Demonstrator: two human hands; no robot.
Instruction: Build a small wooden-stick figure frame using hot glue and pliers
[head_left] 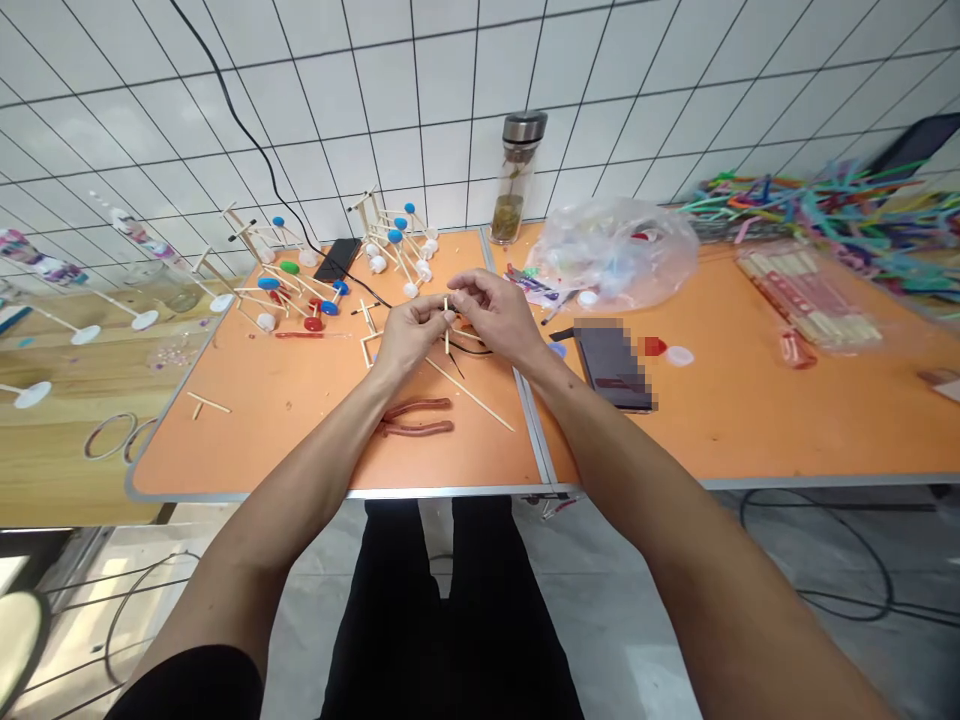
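Note:
Over the orange table (285,420), my left hand (409,335) and my right hand (495,315) meet, fingers pinched together on a short wooden stick (446,325) held upright between them. A long thin wooden skewer (472,395) lies on the table just below my hands. Red-handled pliers (416,417) lie nearer to me, under my left wrist. Several finished stick-and-bottle-cap models (390,245) stand and lie at the back left of the table.
A glass bottle (516,180) stands by the wall. A crumpled plastic bag (615,250), a dark phone (611,365), loose caps (667,350), a pack of sticks (806,295) and a heap of coloured straws (825,205) are on the right. A black cable (247,140) runs down the wall.

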